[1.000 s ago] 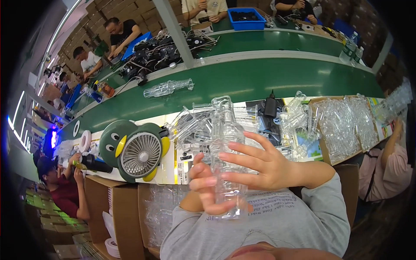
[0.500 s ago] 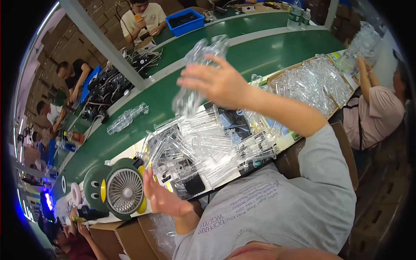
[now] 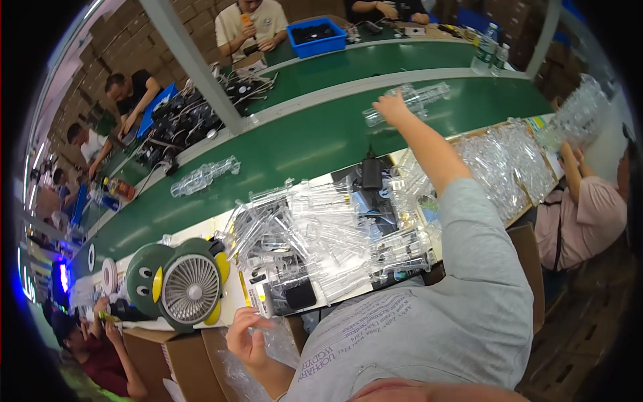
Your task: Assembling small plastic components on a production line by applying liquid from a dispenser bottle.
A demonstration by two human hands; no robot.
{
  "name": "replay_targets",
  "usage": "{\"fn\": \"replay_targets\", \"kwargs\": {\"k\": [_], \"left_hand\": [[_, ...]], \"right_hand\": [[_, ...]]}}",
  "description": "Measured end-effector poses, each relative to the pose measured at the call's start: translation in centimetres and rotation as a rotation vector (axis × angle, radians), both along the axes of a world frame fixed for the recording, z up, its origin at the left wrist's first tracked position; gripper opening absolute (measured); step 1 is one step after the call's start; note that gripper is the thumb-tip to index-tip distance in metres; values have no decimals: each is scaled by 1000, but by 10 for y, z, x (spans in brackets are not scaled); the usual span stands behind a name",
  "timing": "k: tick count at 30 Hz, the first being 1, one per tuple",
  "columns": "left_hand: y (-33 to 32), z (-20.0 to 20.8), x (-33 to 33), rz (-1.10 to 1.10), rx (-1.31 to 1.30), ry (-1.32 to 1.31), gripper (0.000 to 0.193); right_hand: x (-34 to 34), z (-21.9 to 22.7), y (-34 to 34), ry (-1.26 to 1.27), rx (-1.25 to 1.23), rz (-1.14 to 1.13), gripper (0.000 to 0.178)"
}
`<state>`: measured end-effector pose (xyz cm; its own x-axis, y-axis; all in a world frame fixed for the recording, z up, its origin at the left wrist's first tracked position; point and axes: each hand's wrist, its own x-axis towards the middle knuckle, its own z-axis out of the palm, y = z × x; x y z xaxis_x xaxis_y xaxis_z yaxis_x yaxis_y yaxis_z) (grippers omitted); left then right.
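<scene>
The tubular piece [image 3: 426, 96] I touch looks like clear, glossy plastic; the green belt [image 3: 315, 139] is smooth with a soft sheen. My T-shirt [image 3: 415, 335] is matt cloth, the penguin-shaped fan [image 3: 142, 303] smooth plastic, the carton [image 3: 194, 365] dull cardboard.

Ok so the fan [image 3: 191, 291] has a heap of loose parts [image 3: 321, 228] just to its right. Conveyor belt [image 3: 295, 151] behind it, cardboard box [image 3: 197, 362] in front.

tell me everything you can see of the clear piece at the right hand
The clear piece is long, transparent, plastic by its look, with an uneven outline. It is on its side, on or just above the green surface, right end farther from the wearer; the right hand covers part, grip unclear.
</scene>
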<state>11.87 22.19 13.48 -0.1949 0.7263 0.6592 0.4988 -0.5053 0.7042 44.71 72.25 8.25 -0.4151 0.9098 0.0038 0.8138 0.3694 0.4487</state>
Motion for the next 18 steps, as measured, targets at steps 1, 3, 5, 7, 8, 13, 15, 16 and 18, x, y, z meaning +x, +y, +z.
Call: {"fn": "replay_targets", "kwargs": {"k": [1, 3, 5, 7, 8, 13, 15, 16, 18], "left_hand": [[-5, 3, -1, -41, -59, -56, 30], [-13, 8, -2, -54, -124, -112, 30], [-15, 13, -3, -99, -116, -120, 30], [-16, 16, -4, -109, -121, -130, 32], [-17, 13, -7, -137, -125, -147, 34], [-17, -7, -10, 95, -232, -102, 33], [-18, -21, -8, 372, -637, -210, 21], [-16, -35, -6, 381, -641, -217, 21], [-6, -67, 1, 466, -584, -69, 26]], "right_hand": [[2, -2, 2, -11, -28, -17, 46], [4, -15, 14, 40, -51, -33, 38], [-1, -22, 16, 29, -55, -46, 38], [6, -27, 20, 75, -74, -61, 42], [1, -28, 15, 35, -74, -52, 48], [9, -28, 13, 90, -178, -108, 66], [7, -24, 14, 101, -191, -90, 71], [8, -23, 14, 116, -189, -94, 75], [6, -25, 20, 99, -184, -102, 82]]}}
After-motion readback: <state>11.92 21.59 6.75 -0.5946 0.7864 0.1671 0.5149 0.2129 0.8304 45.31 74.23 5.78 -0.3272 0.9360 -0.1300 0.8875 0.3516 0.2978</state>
